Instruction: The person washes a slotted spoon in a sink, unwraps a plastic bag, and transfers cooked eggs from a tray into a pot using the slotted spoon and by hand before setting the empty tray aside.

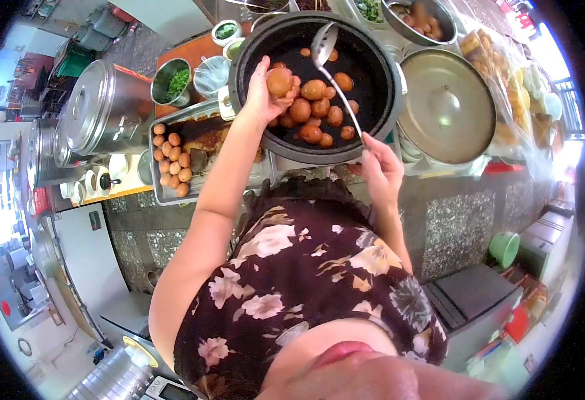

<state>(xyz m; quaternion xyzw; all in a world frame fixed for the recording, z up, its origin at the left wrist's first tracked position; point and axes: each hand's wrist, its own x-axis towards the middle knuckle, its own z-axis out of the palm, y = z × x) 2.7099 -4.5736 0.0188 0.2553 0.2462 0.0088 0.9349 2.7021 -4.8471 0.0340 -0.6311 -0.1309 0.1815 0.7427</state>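
A reddish-brown tabletop (199,51) bears a steel cup (159,85) and metal tray (196,185).

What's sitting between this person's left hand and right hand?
In the head view, brown eggs in the dark pot lie between the left hand and right hand; the slotted spoon has its handle there too.

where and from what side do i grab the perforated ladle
Likely best: pinch the perforated ladle near the outer end of its slender handle, coming from the near right, as the right hand does. The handle slants to the pot's near rim; the ladle's head lies toward the far side.
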